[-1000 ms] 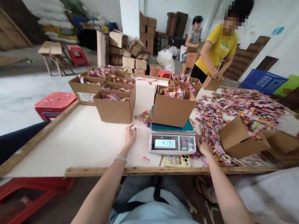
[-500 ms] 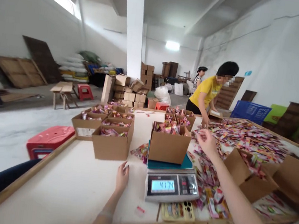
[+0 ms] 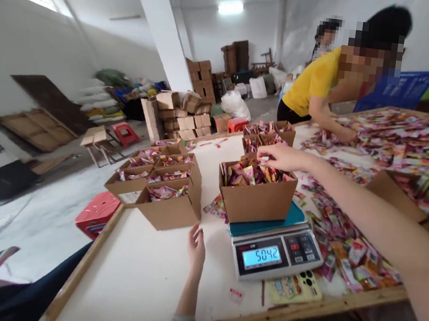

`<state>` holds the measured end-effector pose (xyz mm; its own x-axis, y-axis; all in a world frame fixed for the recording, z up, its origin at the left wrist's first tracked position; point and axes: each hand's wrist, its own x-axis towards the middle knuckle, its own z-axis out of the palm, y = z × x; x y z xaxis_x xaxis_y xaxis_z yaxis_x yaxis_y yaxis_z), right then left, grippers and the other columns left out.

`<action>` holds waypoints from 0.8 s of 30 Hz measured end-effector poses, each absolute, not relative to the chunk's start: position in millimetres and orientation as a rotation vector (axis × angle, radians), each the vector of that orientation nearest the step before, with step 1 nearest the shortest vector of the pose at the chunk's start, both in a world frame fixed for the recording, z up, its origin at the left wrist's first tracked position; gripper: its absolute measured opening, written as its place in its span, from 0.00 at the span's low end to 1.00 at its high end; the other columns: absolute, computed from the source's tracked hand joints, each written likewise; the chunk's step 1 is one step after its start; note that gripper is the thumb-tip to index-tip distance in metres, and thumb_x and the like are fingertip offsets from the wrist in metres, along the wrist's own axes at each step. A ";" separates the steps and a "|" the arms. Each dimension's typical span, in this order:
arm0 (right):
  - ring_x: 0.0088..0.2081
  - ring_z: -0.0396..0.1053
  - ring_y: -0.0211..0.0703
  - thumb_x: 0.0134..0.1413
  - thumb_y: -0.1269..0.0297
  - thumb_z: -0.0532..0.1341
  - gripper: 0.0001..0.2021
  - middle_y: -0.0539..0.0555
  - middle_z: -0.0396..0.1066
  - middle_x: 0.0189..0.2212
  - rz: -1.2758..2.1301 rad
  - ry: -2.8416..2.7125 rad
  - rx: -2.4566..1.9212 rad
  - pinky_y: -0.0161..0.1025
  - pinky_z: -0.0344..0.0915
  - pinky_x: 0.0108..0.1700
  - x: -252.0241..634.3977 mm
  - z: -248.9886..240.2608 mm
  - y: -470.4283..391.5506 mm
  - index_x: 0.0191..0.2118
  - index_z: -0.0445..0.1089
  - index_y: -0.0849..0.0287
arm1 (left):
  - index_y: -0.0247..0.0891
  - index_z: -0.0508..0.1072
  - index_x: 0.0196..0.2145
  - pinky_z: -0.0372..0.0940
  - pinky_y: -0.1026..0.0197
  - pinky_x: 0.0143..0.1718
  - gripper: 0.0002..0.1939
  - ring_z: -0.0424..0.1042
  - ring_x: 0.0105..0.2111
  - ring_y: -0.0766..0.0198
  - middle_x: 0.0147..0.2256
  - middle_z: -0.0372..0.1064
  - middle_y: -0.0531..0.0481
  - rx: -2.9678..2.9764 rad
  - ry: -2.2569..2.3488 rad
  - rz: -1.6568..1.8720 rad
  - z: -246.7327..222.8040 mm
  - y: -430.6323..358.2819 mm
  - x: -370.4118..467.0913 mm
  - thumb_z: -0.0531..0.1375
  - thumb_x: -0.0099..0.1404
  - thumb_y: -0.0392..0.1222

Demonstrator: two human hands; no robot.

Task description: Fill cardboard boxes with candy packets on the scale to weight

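My right hand (image 3: 279,156) is over the back edge of an open cardboard box (image 3: 257,207) filled with small pink and purple packets (image 3: 249,174). Its fingers are closed at the packets; what lies between them is too small to make out. That box stands on the teal platform of a digital scale (image 3: 277,254), whose lit display reads 5042. My left hand (image 3: 196,246) hovers low at the white tabletop (image 3: 146,272), left of the scale, holding nothing, fingers loosely curled and apart. Just beyond it stands another packet-filled box (image 3: 171,212).
More filled boxes (image 3: 134,179) stand at left and behind the scale. Loose packets (image 3: 404,139) cover the table's right side. A phone in a yellow case (image 3: 294,290) lies before the scale. A co-worker in a yellow shirt (image 3: 312,84) reaches into the pile. A red stool (image 3: 96,211) stands at left.
My right hand has moved left from above the loose packets to the box on the scale. The display has gone from 4174 to 5042. The view has turned and tilted; the co-worker leans lower.
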<state>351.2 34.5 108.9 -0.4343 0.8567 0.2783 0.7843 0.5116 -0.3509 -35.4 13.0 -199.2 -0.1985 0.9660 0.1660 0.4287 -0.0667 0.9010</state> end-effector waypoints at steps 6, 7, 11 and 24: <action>0.38 0.72 0.28 0.60 0.73 0.68 0.06 0.45 0.78 0.35 0.195 -2.016 -1.180 0.36 0.66 0.59 365.2 111.8 29.5 0.41 0.76 0.71 | 0.46 0.64 0.66 0.71 0.43 0.67 0.24 0.72 0.67 0.51 0.67 0.69 0.38 1.734 1.285 1.596 -88.1 31.9 -1.5 0.51 0.78 0.53; 0.39 0.72 0.26 0.59 0.71 0.69 0.09 0.45 0.78 0.36 0.215 -1.960 -1.167 0.36 0.65 0.61 367.3 111.9 29.5 0.42 0.76 0.73 | 0.48 0.65 0.66 0.71 0.44 0.67 0.23 0.73 0.67 0.51 0.66 0.70 0.40 1.824 1.136 1.709 -65.4 36.8 6.5 0.53 0.79 0.54; 0.38 0.73 0.21 0.60 0.63 0.71 0.15 0.45 0.80 0.39 0.198 -1.651 -1.066 0.27 0.69 0.49 384.9 113.4 22.8 0.44 0.72 0.71 | 0.52 0.66 0.67 0.63 0.46 0.74 0.24 0.66 0.71 0.52 0.68 0.66 0.45 2.056 0.762 1.821 4.4 53.3 36.3 0.56 0.78 0.59; 0.36 0.81 0.38 0.59 0.60 0.72 0.16 0.50 0.82 0.36 0.013 -0.964 -1.086 0.34 0.67 0.32 506.6 81.4 -27.1 0.47 0.72 0.61 | 0.51 0.62 0.70 0.61 0.44 0.75 0.33 0.65 0.73 0.51 0.71 0.63 0.42 2.058 0.763 1.683 3.8 75.1 61.9 0.53 0.77 0.69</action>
